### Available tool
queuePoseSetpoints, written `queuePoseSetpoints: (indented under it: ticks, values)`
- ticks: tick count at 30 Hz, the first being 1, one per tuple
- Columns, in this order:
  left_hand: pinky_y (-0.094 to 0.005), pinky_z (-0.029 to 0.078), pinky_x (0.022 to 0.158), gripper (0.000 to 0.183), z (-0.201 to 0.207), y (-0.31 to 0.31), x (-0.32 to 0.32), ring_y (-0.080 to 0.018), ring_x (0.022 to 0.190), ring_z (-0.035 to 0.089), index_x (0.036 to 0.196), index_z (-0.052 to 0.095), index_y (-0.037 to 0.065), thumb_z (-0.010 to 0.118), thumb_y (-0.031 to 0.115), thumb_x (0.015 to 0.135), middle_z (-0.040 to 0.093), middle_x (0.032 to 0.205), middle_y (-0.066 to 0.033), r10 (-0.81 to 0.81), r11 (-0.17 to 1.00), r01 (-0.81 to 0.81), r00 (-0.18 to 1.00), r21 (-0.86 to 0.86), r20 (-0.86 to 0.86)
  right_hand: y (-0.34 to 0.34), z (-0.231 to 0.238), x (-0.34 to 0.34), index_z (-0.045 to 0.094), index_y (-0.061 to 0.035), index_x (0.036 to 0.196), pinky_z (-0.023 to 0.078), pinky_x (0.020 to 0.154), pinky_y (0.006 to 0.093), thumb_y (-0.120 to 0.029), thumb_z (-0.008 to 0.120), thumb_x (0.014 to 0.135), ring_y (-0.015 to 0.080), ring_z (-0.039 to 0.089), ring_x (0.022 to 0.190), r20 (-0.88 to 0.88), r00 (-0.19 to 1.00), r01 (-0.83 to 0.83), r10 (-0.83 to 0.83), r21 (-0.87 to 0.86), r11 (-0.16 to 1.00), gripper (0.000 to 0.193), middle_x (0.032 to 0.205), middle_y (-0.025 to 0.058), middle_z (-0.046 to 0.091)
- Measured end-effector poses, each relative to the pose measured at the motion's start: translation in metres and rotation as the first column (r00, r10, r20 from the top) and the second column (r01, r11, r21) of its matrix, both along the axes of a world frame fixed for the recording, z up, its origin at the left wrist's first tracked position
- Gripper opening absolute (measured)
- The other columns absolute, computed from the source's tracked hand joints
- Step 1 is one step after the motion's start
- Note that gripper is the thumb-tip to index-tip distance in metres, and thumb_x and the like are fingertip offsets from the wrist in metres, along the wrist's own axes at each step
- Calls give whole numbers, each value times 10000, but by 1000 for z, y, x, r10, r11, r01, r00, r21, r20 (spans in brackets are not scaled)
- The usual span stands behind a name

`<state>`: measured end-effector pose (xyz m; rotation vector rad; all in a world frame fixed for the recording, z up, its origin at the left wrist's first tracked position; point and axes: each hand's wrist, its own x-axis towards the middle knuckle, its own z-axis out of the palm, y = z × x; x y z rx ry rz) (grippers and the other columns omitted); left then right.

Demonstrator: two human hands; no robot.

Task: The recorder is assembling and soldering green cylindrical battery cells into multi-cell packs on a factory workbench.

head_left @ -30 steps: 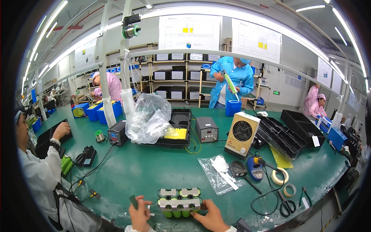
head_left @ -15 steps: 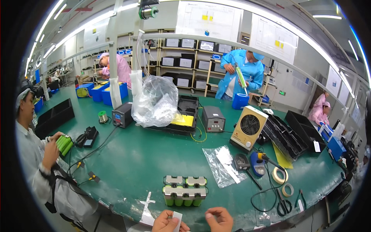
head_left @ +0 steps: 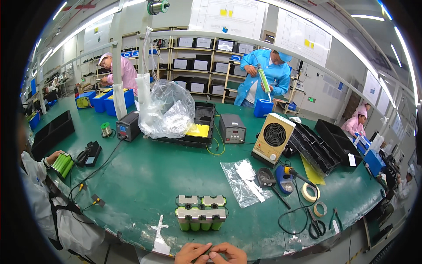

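Both your left hand [head_left: 190, 254] and right hand [head_left: 229, 253] meet bottom centre at the bench [head_left: 145, 185] edge, fingers pinched, any hold unclear; the pack [head_left: 201, 214] stands lower centre, open room above.

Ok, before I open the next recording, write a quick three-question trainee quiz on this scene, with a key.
1. True or false: the left hand and right hand are both apart from the green cell pack.

2. Which lies nearest the pliers?
a) fan
b) scissors
c) clear plastic bag

3. Fill in the colour: the person in the blue coat holds a tube with its nozzle at a ____ box.

Key: 1 true; 2 b; 3 blue.
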<state>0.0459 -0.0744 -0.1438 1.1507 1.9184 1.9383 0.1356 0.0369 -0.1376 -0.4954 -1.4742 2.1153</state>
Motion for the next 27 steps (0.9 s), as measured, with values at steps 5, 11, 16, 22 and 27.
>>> queuePoseSetpoints:
  ticks: [5,11,16,22,27]
  values:
    - [-343,478,806,395,-1,-7,-4,-265,914,602,1204,669,20,703,-31,814,634,1008,-124,-96,993,91,993,73,63,18,16,4,664,29,956,539,726,284,-54,678,910,154,663,803,-18,983,-178,181,-290,940,96,882,91,695]
    - [-329,439,752,396,-3,-15,-18,-232,864,550,1156,691,24,756,-18,768,603,937,-95,-166,986,168,982,17,-93,30,28,11,697,23,965,535,720,279,-78,712,892,148,670,805,40,939,-321,343,-268,909,127,877,93,720]
    - [-331,423,736,387,-3,-17,-22,-225,846,531,1107,709,24,799,21,730,595,928,-89,-176,982,182,977,44,-123,25,37,8,718,14,955,505,684,253,-92,745,866,119,647,771,-14,899,-419,437,-310,853,142,855,70,722]
    - [-334,420,733,407,-8,-22,-29,-226,839,525,1078,717,26,828,38,686,591,908,-90,-212,971,219,974,95,-78,25,41,8,736,7,943,485,677,250,-83,760,849,96,620,763,32,891,-427,453,-285,858,133,851,45,715]
    - [-338,417,735,391,-6,-22,-32,-227,837,529,1049,720,21,823,14,672,600,910,-88,-226,971,232,970,65,-87,26,45,8,738,9,944,481,685,251,-73,754,850,96,616,777,69,867,-455,494,-297,840,125,853,42,712]
